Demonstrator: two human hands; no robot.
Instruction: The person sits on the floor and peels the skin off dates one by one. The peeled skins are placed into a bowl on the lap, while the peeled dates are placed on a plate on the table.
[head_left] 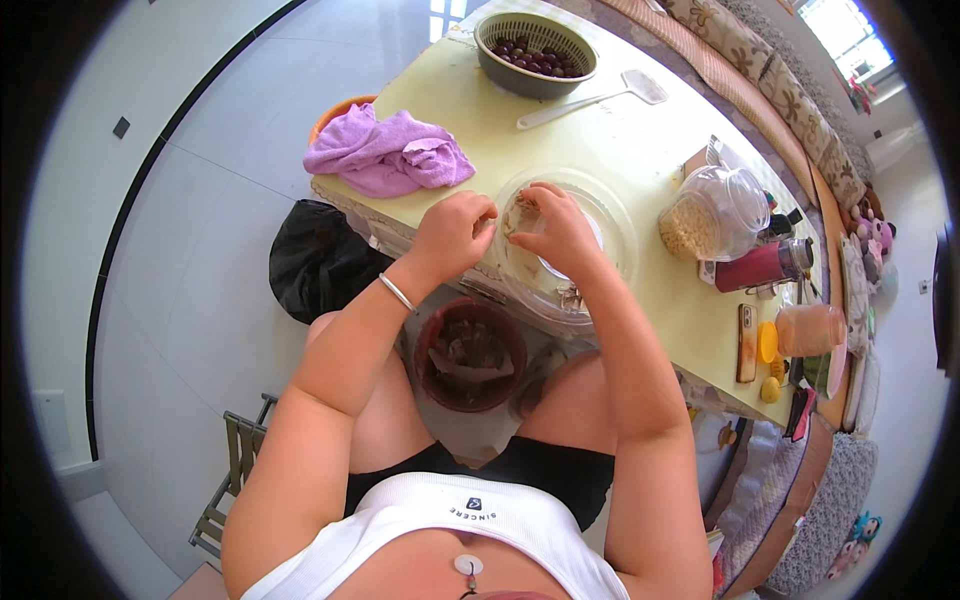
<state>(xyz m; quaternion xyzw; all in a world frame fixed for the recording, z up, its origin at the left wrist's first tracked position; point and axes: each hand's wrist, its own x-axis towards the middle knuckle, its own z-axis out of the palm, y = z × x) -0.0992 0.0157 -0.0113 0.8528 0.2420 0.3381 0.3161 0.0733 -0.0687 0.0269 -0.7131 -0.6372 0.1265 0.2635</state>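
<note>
A wide, clear round dish (622, 225) stands at the near edge of the table, with brown bits (519, 215) lying in its left part. My left hand (455, 235) hovers just left of its rim, fingers curled and pressed together; whatever they hold is hidden. Over the dish, my right hand (557, 230) has its thumb and forefinger apart, the fingertips close to the brown bits. Small crumpled scraps (570, 297) lie by the dish's near rim, under my right wrist. Below, between my knees, a dark red bin (424, 365) contains some pale, filmy waste.
A colander (505, 68) of dark round fruit and a white spatula (590, 103) occupy the far side. A purple towel (385, 150) lies left. Rightward stand a clear jar (690, 225), a dark red bottle (750, 268), a phone (747, 343) and another jar (810, 330). A black bag (318, 262) rests on the floor.
</note>
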